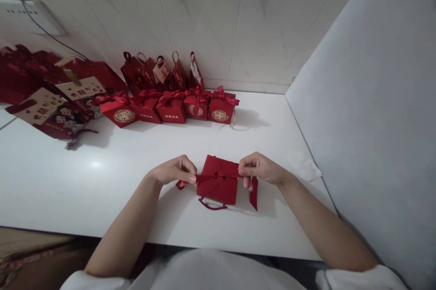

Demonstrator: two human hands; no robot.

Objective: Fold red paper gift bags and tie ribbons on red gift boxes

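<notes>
A red gift box (218,192) with a rope handle (213,207) at its near edge sits on the white table in front of me. Across its top runs a red ribbon (208,177), stretched sideways between my hands and crossed near the middle. My left hand (177,171) pinches one side of the ribbon at the box's left edge, and a loose end curls below the fingers. On the right, my right hand (257,169) pinches the other side, its tail hanging down to the table.
Behind the box stands a row of red boxes with bows (172,110), with small handled boxes (180,74) at the wall. Larger red gift bags (51,113) are at the left. A white tissue (306,167) lies by the right-hand panel (368,99). A power strip (32,15) is upper left.
</notes>
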